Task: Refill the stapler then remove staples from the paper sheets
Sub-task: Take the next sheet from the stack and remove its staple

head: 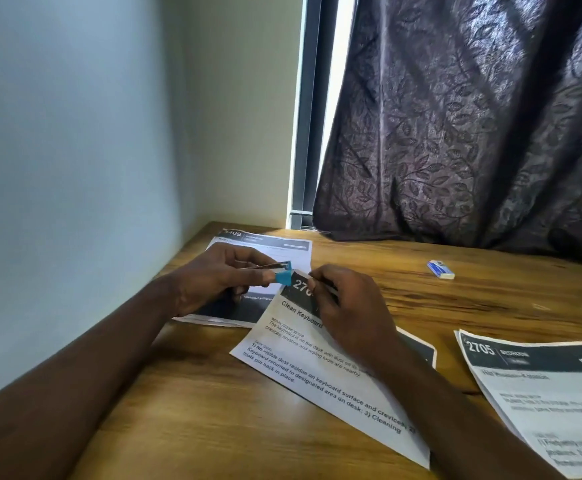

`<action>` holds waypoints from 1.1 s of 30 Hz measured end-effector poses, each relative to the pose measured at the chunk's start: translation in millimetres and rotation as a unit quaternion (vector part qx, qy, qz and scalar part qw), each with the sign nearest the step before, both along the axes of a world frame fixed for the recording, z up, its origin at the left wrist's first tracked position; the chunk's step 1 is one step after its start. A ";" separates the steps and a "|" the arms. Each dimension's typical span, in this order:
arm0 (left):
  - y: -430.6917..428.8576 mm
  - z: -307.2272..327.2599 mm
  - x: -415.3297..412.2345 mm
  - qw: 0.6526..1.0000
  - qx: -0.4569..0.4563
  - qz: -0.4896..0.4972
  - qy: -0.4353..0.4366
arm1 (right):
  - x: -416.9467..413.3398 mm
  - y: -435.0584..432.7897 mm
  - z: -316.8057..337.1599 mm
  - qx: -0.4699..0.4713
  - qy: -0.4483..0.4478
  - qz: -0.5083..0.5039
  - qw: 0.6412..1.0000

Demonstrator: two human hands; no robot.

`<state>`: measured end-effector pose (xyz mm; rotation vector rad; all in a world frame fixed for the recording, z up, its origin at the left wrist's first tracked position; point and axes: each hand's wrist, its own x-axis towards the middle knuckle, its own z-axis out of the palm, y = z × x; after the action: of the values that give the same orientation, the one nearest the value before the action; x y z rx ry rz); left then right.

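Between both hands, at the top left corner of the middle sheet (pixel 317 372), sits the point the next move turns on: blue stapler (pixel 280 273) nose touching that raised corner, right where the dark header band begins. Long axis of the tool runs roughly left to right, tail buried in the left hand (pixel 213 278), blue tip aimed at the right hand (pixel 345 306). Left hand curled closed around the tool, thumb and fingertips pinching it from both sides. Right hand half closed, fingertips pinching the corner of the sheet and lifting it off the desk (pixel 473 299), palm hovering over the printed text. Cannot tell whether a staple sits in that corner; too small and partly covered by fingers. Judged from the pose: staple removal in hand, with the left hand doing the prying and the right only steadying, both equally near the corner.

Materials: thin white printer paper with black header blocks, limp and easily torn if levered hard; glossy blue plastic and a dark metal strip on the tool; wood-grain desk, smooth and warm brown. 2 more sheet sets lie flat, 1 behind the left hand (pixel 275 251), 1 at the right edge (pixel 542 386). Small white and blue box (pixel 440 269), perhaps staples, well apart toward the dark leaf-patterned curtain (pixel 473 116).
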<state>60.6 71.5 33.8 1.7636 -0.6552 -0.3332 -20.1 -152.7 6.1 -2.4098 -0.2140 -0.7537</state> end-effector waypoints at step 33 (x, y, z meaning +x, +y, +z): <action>-10.7 4.4 -3.4 0.986 0.080 0.000 -0.144 | 1.7 2.2 2.8 -0.053 -0.007 0.027 0.998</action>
<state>57.3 60.8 38.3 1.9865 -0.8527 -0.1345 -18.4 -150.6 8.8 -2.4894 -0.3304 -0.7527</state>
